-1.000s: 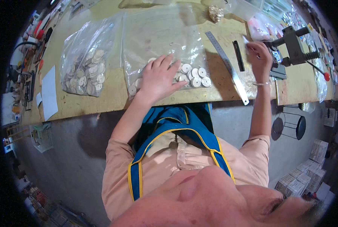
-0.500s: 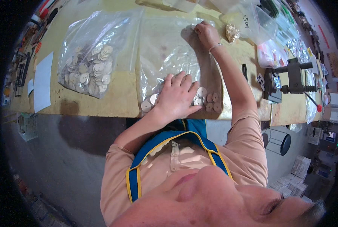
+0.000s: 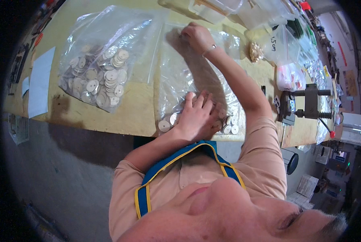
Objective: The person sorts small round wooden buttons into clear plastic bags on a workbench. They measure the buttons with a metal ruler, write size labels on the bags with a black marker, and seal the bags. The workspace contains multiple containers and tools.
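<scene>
A clear plastic bag lies flat in front of me, with pale round discs gathered along its near end; each has a small centre hole. My left hand rests spread on the bag over some discs, hiding part of them. At the bag's far edge, towards its left corner, my right hand is closed in a pinch on the plastic. To the left lies a second clear bag, holding many similar discs.
White paper lies at the table's left. On the right are a dark metal clamp-like tool with a red-knobbed lever, a bag of small beige pieces and a pink-and-white bag. Clear plastic containers stand at the back.
My right hand has moved left along the bag's far edge, from near its right corner. My left hand stays spread on the discs. The whole view has shifted slightly.
</scene>
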Demonstrator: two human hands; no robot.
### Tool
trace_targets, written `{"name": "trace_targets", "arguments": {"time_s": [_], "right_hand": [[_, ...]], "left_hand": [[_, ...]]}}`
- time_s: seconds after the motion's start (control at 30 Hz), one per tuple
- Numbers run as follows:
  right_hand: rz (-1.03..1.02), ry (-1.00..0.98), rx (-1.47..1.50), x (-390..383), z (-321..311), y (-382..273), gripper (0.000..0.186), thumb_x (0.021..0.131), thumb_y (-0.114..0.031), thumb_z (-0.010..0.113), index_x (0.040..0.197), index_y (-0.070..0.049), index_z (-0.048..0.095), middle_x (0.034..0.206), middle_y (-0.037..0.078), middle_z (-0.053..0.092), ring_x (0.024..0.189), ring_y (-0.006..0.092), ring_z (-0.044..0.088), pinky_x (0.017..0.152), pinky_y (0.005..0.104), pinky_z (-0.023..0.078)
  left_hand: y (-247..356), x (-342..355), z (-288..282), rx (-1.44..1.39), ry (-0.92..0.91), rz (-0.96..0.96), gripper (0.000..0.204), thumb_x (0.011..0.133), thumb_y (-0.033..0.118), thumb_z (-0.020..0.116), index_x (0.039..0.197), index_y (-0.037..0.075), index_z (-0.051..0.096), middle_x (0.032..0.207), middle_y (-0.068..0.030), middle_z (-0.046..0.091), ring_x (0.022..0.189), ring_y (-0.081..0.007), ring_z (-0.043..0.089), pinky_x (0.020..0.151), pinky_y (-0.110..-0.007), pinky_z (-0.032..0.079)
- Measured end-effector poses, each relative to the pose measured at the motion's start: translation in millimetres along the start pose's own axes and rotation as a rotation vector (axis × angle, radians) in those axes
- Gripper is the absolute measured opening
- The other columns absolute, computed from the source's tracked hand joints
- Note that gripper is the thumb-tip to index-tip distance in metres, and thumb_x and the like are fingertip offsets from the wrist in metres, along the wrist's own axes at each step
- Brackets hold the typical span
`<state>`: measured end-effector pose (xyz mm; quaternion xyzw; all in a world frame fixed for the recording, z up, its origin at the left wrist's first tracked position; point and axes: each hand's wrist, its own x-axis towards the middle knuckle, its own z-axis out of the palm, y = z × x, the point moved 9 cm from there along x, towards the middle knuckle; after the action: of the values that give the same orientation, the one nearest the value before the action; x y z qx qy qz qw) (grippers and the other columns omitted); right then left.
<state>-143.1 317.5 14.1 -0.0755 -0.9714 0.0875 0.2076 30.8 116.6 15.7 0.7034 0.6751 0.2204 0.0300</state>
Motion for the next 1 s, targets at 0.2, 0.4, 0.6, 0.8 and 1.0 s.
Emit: {"name": "trace_targets", "arguments": {"time_s": [0.2, 0.4, 0.6, 0.8, 1.0], "right_hand": [[0.006, -0.054, 0.108, -16.5, -3.5, -25.4, 0.013, 0.085, -0.010, 0.065, 0.092, -0.004, 0.074, 0.099, 0.015, 0.070, 0.091, 0.0375, 0.067, 0.082, 0.0436, 0.055], [-0.024, -0.122, 0.069, 7.8, 11.1, -18.1, 0.014, 0.079, -0.009, 0.066, 0.088, -0.006, 0.076, 0.093, 0.015, 0.070, 0.088, 0.0377, 0.067, 0.080, 0.0442, 0.055], [0.060, -0.020, 0.033, 12.4, 12.9, -17.2, 0.014, 0.082, -0.010, 0.067, 0.091, -0.005, 0.076, 0.094, 0.015, 0.070, 0.087, 0.0368, 0.067, 0.083, 0.0422, 0.055], [-0.022, -0.110, 0.145, -1.6, 12.8, -43.3, 0.015, 0.081, -0.009, 0.067, 0.092, -0.007, 0.078, 0.095, 0.015, 0.071, 0.088, 0.0370, 0.068, 0.081, 0.0416, 0.055], [0.109, 0.033, 0.051, 27.7, 11.0, -1.1, 0.017, 0.081, -0.008, 0.066, 0.092, -0.006, 0.078, 0.095, 0.016, 0.072, 0.088, 0.0361, 0.069, 0.082, 0.0412, 0.055]], "left_hand": [[1.7, -1.8, 20.4, 0.141, 0.017, 0.034, 0.065, 0.085, 0.050, 0.065, 0.137, 0.012, 0.059, 0.140, -0.0221, 0.053, 0.137, -0.0411, 0.044, 0.108, -0.069, 0.029], [-3.7, -4.4, 8.4, -0.017, 0.017, -0.010, 0.062, 0.087, 0.051, 0.063, 0.135, 0.013, 0.061, 0.144, -0.0238, 0.051, 0.138, -0.0426, 0.043, 0.109, -0.070, 0.028], [-1.0, -2.0, 3.1, -0.087, -0.001, 0.003, 0.064, 0.087, 0.049, 0.064, 0.138, 0.009, 0.058, 0.146, -0.0270, 0.048, 0.140, -0.0440, 0.041, 0.109, -0.071, 0.027], [-7.7, -5.6, 21.6, -0.027, -0.034, -0.044, 0.066, 0.090, 0.052, 0.060, 0.143, 0.013, 0.054, 0.149, -0.0248, 0.046, 0.143, -0.0412, 0.039, 0.111, -0.071, 0.025], [-1.7, -0.5, -0.4, -0.062, -0.047, -0.009, 0.069, 0.087, 0.051, 0.065, 0.140, 0.008, 0.056, 0.149, -0.0258, 0.045, 0.143, -0.0422, 0.037, 0.109, -0.071, 0.029]]}}
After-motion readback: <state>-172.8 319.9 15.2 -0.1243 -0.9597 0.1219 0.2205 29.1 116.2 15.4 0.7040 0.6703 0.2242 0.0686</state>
